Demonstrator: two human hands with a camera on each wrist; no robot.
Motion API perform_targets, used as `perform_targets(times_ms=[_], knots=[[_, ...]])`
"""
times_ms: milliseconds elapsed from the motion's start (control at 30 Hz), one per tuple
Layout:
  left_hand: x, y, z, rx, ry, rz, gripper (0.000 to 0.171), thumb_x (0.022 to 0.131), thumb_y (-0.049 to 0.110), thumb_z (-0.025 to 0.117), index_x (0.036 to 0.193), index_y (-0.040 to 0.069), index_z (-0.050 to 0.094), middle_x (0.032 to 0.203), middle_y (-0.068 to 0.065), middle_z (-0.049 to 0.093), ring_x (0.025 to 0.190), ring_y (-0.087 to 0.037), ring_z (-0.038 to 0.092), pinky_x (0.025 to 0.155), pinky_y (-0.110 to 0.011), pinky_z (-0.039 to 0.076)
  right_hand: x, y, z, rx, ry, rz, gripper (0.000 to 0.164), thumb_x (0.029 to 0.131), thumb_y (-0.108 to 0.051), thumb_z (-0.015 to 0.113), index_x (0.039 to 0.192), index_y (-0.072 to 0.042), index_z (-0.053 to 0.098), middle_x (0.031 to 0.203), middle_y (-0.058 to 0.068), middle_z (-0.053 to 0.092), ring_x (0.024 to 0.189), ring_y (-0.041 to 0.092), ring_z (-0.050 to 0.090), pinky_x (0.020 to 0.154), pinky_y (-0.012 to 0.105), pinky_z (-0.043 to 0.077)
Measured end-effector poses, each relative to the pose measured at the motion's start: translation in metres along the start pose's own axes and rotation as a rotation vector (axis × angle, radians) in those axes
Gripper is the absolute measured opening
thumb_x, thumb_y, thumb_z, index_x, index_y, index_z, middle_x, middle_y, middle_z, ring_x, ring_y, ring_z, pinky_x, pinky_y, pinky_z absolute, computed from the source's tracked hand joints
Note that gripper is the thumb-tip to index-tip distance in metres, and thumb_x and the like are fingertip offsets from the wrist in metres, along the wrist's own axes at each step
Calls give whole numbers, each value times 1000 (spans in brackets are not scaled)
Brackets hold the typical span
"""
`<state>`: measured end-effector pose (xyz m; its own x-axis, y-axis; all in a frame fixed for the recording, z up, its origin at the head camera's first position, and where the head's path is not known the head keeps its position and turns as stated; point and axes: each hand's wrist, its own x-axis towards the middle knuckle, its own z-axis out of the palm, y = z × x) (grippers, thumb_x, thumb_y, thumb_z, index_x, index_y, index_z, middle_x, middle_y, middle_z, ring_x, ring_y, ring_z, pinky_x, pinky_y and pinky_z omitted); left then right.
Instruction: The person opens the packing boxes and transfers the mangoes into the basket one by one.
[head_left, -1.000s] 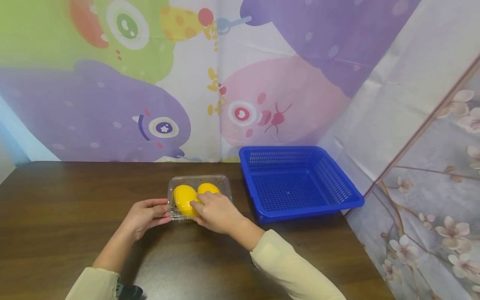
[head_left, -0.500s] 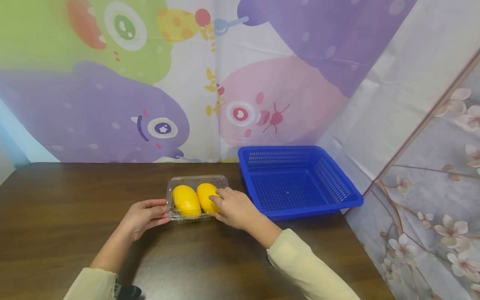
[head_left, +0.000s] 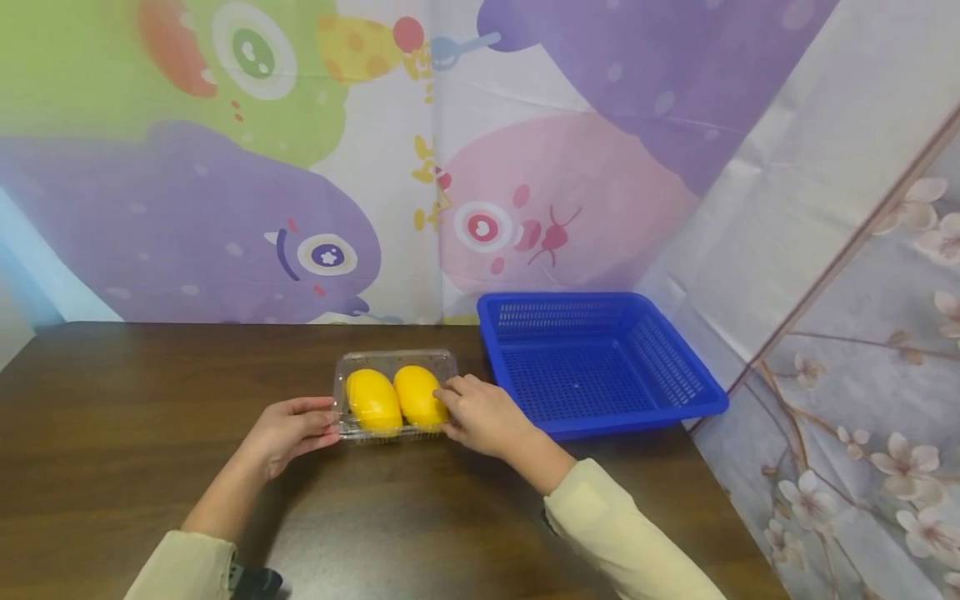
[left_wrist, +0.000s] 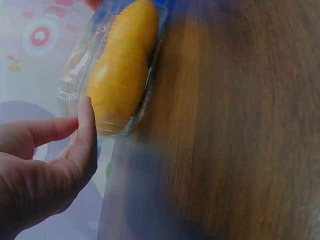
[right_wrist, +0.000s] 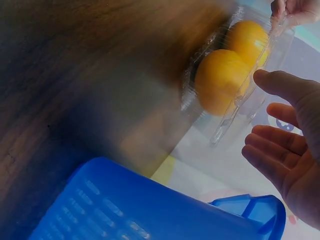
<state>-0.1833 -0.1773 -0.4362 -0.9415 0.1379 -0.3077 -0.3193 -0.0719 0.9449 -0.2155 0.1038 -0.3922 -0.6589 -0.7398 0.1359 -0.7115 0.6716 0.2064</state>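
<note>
Two smooth yellow mangoes [head_left: 374, 402] lie side by side in a clear plastic box [head_left: 390, 360] on the table; seen from the left wrist, the mangoes [left_wrist: 118, 75] overlap under the clear plastic. My left hand [head_left: 285, 435] pinches the box's left edge between thumb and fingertips. At the box's right side is my right hand [head_left: 483, 415], its fingers loosely bent and covering part of that edge. In the right wrist view my right hand [right_wrist: 295, 125] has its thumb tip right at the box rim, the other fingers spread apart from it.
A blue plastic basket [head_left: 585, 427] with slotted walls stands just right of the box, close to my right hand. The dark wooden table [head_left: 172, 375] ends at a cartoon-printed sheet [head_left: 405, 275] behind and a flowered panel [head_left: 862, 400] on the right.
My right hand has slid right, off the mangoes to the box's right edge, uncovering the right mango. The left hand keeps its place on the box, which has not visibly moved.
</note>
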Motion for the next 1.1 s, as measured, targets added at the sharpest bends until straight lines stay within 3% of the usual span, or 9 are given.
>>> perform_targets(times_ms=[467, 800, 1100], knots=[[-1, -2, -5, 27, -1, -5, 58, 93, 7, 56, 138, -14, 28, 91, -1, 61, 79, -9, 63, 80, -29, 57, 0, -1, 9, 47, 38, -64, 38, 86, -31, 66, 119, -12, 62, 116, 4, 61, 104, 15, 57, 88, 24, 52], [-2, -1, -5, 17, -14, 8, 56, 93, 5, 54, 137, -16, 27, 87, 1, 62, 77, -8, 63, 78, -27, 57, 2, -3, 12, 22, 46, -90, 39, 86, -29, 65, 121, -13, 61, 114, 4, 60, 97, 15, 56, 81, 22, 53], [-3, 0, -4, 17, -19, 6, 57, 92, 5, 55, 137, -16, 27, 86, 2, 61, 77, -8, 62, 77, -26, 57, 1, -3, 17, -34, 113, -137, 36, 84, -25, 64, 117, -11, 62, 107, 2, 61, 93, 14, 58, 75, 20, 54]])
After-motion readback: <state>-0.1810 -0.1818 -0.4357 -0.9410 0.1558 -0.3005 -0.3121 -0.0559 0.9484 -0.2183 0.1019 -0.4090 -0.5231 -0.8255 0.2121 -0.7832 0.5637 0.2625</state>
